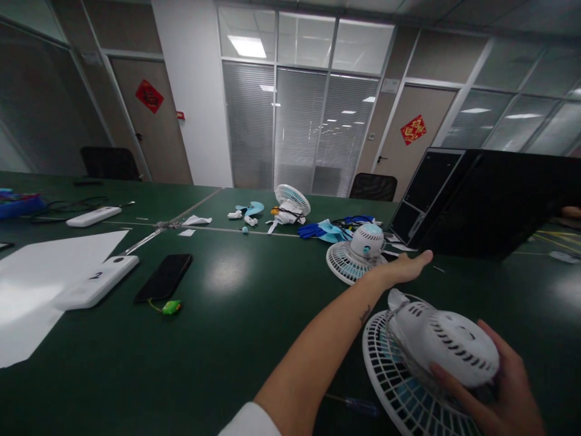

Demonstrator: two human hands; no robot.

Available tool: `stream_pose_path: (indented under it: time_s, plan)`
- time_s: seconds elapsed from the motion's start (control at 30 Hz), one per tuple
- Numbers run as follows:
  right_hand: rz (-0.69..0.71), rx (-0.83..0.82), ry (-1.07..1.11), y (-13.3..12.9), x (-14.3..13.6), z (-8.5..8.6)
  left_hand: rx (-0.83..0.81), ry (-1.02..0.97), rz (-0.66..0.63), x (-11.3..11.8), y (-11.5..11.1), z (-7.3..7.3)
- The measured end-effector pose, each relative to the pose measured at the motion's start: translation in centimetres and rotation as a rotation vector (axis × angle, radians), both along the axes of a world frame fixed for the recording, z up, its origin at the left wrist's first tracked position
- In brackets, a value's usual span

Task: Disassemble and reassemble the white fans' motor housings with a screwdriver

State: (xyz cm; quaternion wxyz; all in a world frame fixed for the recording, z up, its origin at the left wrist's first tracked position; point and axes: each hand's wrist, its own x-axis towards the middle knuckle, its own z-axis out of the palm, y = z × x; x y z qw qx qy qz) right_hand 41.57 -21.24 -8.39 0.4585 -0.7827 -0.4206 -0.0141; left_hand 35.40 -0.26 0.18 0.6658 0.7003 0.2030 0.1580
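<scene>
A white fan (pixel 463 345) lies grille-down at the lower right, its rounded base upward. My right hand (pixel 503 387) is wrapped round that base, with thumb and fingers on either side. My left hand (pixel 408 268) reaches out beyond this fan, fingers stretched away toward the black monitor and partly hidden behind the palm. It holds nothing that I can see. Just left of it, a second white fan (pixel 367 242) with a light blue base end rests grille-down. A screwdriver (pixel 361 406) with a clear blue handle lies beneath my left forearm, beside the nearer fan's grille.
A large black monitor (pixel 490 200) stands at the right. Farther back are a third fan (pixel 290 206), blue gloves (pixel 311 231) and light blue blades (pixel 254 208). A phone (pixel 166 277), a white power bank (pixel 102 281) and paper (pixel 27 309) lie left on the green table (pixel 218 357).
</scene>
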Motion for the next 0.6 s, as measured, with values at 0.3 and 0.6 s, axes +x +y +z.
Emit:
stream_pose_path:
  time_s: [0.3, 0.6]
  plan:
    - [0.155, 0.054, 0.15, 2.3, -1.9, 2.3, 0.28, 0.009, -0.143, -8.4, -0.9, -1.3]
    - [0.503, 0.277, 0.212, 11.7, -11.5, 3.5, 0.577, -0.186, 0.375, -17.4, -0.3, -2.3]
